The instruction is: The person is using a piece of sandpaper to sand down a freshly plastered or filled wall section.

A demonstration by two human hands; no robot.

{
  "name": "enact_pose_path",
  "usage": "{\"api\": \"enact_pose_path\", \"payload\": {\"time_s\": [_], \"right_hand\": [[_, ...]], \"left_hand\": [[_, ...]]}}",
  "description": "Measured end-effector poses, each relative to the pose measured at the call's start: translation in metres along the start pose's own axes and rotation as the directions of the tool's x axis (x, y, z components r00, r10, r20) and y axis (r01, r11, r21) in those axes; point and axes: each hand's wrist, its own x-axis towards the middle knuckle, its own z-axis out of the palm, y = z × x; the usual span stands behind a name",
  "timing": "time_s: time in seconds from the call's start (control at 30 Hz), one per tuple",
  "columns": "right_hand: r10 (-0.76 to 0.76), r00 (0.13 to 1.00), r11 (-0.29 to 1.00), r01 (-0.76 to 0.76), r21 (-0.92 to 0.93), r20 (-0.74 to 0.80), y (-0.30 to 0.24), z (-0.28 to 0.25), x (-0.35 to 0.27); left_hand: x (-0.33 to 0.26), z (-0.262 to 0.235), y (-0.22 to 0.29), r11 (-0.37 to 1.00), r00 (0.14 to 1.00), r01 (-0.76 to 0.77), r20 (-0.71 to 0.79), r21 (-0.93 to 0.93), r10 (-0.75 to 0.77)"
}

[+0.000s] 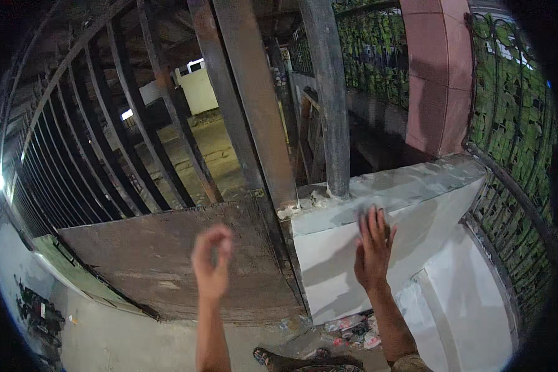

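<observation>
My right hand (373, 248) is open, its fingers stretched out over the upper edge of a low white wall (335, 273). Whether the fingertips touch the wall's grey, smooth-coated top (409, 186) is hard to make out. My left hand (212, 263) is raised in front of the brown metal gate panel (136, 254), blurred by motion. Its fingers are loosely curled, with a gap to the thumb, and nothing shows in it. A dark round post (328, 93) stands on the wall top, with rough plaster (319, 197) around its foot.
Tall gate bars (149, 105) rise above the panel, beside a broad rusty upright (254, 93). A pink tiled pillar (437, 74) and a leaf-covered iron fence (514, 111) stand at right. Crumpled litter (356, 328) lies below the wall. A motorcycle (37, 316) is parked at lower left.
</observation>
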Motion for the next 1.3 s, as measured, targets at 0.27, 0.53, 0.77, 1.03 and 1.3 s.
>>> {"api": "enact_pose_path", "payload": {"time_s": [0.27, 0.53, 0.77, 1.03, 1.3], "right_hand": [[-0.076, 0.997, 0.997, 0.077, -0.027, 0.027, -0.011, 0.002, 0.001], [-0.045, 0.998, 0.997, 0.043, 0.058, 0.034, -0.009, 0.001, 0.0], [-0.014, 0.997, 1.0, 0.013, 0.023, 0.073, -0.019, -0.005, 0.002], [-0.06, 0.996, 0.995, 0.055, 0.081, 0.06, -0.045, 0.005, -0.005], [0.038, 0.997, 0.999, -0.038, 0.001, -0.06, -0.029, -0.001, 0.001]], "left_hand": [[0.144, 0.002, -0.011, 0.96, 0.935, -0.207, -0.251, 0.19, 0.251], [0.179, 0.025, -0.013, 0.984, 0.96, 0.15, -0.225, -0.098, -0.168], [0.187, 0.031, -0.041, 0.966, 0.908, 0.245, -0.33, -0.078, -0.257], [0.189, 0.031, -0.051, 0.979, 0.921, 0.163, -0.338, -0.125, -0.197], [0.189, 0.03, -0.047, 0.981, 0.919, 0.171, -0.343, -0.095, -0.193]]}}
